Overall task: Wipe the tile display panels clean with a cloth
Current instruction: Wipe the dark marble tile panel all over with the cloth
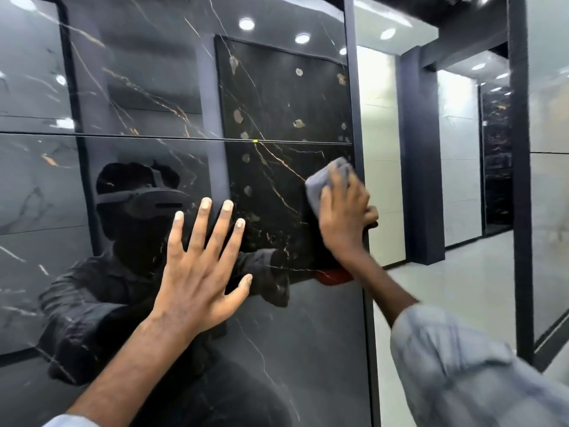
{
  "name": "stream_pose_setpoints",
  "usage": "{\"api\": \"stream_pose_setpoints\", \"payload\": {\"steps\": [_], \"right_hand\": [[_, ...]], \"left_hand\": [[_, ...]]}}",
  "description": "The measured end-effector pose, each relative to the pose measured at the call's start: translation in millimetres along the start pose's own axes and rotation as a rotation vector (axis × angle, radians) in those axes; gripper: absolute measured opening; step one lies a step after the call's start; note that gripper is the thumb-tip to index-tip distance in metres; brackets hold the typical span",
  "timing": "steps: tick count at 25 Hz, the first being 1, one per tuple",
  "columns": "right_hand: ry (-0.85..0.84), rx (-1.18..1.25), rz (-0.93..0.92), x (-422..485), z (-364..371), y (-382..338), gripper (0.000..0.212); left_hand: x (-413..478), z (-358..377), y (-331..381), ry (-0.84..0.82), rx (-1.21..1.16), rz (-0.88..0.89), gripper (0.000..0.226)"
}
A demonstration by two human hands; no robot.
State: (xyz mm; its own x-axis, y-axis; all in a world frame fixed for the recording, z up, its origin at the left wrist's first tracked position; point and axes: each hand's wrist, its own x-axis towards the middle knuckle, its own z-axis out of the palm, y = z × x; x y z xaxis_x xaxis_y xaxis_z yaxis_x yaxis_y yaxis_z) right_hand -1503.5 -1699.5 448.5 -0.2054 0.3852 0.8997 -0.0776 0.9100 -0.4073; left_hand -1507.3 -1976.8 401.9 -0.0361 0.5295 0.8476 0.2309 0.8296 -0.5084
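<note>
A: Nearest was the right sleeve (462, 374), pale grey, low on the right. And the hands?

B: The left hand (200, 272) lay flat on the panel (292, 349), fingers spread, holding nothing. The right hand (341, 217) had its fingers curled over the cloth (320, 186). It pressed the cloth to the panel just below the seam (123, 135), hard by the frame (354, 118) on the right.

A: So what could have gone wrong?

B: First, I judged, the bare left palm. The gloss was mirror-like, so skin on it would likely leave prints. That patch would then need a second wipe.

A: And the cloth?

B: It sat at the panel's right edge. A stroke carried further right could run off onto the frame and knock the knuckles against it.

A: The pale spots (238, 116) higher up?

B: Dirt, pattern or reflection, I couldn't tell. If dirt, a small wad under one hand might smear them rather than lift them. The far panels (458, 155) stood well apart from both hands.
</note>
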Motion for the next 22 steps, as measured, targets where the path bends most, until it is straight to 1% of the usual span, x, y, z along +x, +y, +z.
{"api": "stream_pose_setpoints", "payload": {"steps": [1,2,3,5,6,7,8,9,11,12,13,15,16,17,18,19,21,22], "right_hand": [[0.023,0.032,0.154,24,-3,-10,0.054],[0.016,0.051,0.207,40,-6,-24,0.053],[0.016,0.036,0.157,45,-6,-38,0.054],[0.015,-0.015,-0.149,34,-5,-50,0.055],[-0.014,-0.026,-0.281,26,-5,-41,0.056],[-0.05,-0.016,-0.351,23,-6,-28,0.056],[-0.062,-0.008,-0.358,28,-7,-15,0.056],[-0.049,0.006,-0.3,40,-8,-10,0.056],[-0.011,0.041,-0.111,72,-13,-25,0.055],[-0.006,0.04,-0.065,82,-14,-40,0.056],[0.004,0.018,-0.092,80,-14,-52,0.056],[0.033,-0.028,-0.3,55,-9,-50,0.056],[0.021,-0.039,-0.413,40,-7,-35,0.056],[0.006,-0.036,-0.472,29,-6,-16,0.056],[-0.003,-0.03,-0.468,27,-5,1,0.055],[-0.001,-0.018,-0.391,33,-5,9,0.055],[0.038,0.003,-0.156,54,-4,3,0.057],[0.066,-0.01,-0.11,61,-4,-3,0.057]], "left_hand": [[-1,-1,1,0.002,-0.001,-0.009,0.086],[-1,-1,2,-0.001,0.004,-0.02,0.086],[-2,0,2,-0.011,0.012,-0.023,0.086],[-3,2,2,-0.021,0.028,-0.005,0.085],[-4,2,2,-0.023,0.043,0.014,0.084],[-4,2,2,-0.024,0.052,0.037,0.083],[-5,2,3,-0.027,0.053,0.055,0.082],[-7,2,3,-0.028,0.054,0.063,0.082],[-7,4,3,-0.021,0.059,0.062,0.082],[-6,4,3,-0.021,0.062,0.062,0.082],[-6,4,3,-0.022,0.064,0.063,0.082],[-6,4,2,-0.018,0.067,0.06,0.082],[-5,4,2,-0.016,0.069,0.056,0.082],[-5,3,3,-0.015,0.07,0.054,0.082],[-5,3,3,-0.017,0.068,0.053,0.082],[-6,3,4,-0.017,0.067,0.051,0.082],[-7,5,3,-0.013,0.07,0.049,0.083],[-7,6,3,-0.011,0.071,0.049,0.083]]}}
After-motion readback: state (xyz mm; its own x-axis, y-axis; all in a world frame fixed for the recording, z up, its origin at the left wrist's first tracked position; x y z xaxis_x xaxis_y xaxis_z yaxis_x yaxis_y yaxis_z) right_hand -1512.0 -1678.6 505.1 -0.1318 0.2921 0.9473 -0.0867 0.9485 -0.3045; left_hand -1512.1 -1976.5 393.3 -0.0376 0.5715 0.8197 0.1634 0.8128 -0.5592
